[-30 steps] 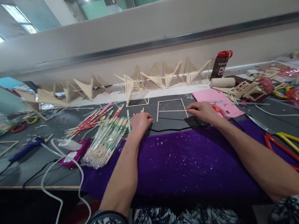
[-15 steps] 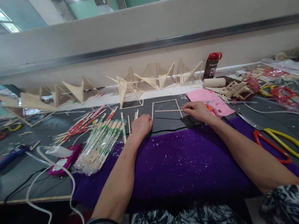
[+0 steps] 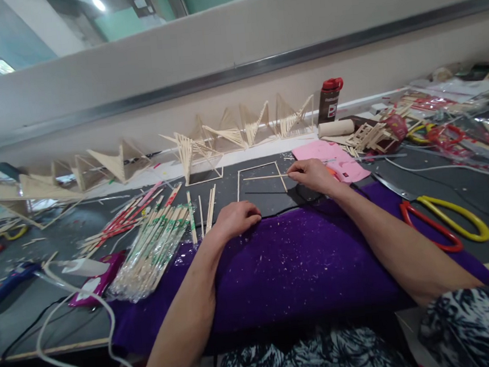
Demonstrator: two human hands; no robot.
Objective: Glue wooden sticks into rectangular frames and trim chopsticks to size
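My right hand [image 3: 310, 174] pinches one end of a thin wooden stick [image 3: 265, 176] that lies across a square stick frame [image 3: 257, 166] on the dark mat. My left hand [image 3: 236, 218] rests curled at the far edge of the purple cloth [image 3: 294, 265], by a black cable; whether it holds anything is hidden. A few loose sticks [image 3: 207, 203] lie just left of it. A bundle of wrapped chopsticks [image 3: 152, 247] sits further left.
Finished stick models [image 3: 240, 130] line the back wall. A dark bottle with a red cap [image 3: 329, 99], a pink sheet [image 3: 328, 154], red and yellow shears [image 3: 442, 222], a glue gun [image 3: 94, 274] with a white cable, and packets at the far right.
My left hand has drawn back from the loose sticks to the cloth's edge. My right hand stays on the stick at the frame. The view has shifted right and tilted.
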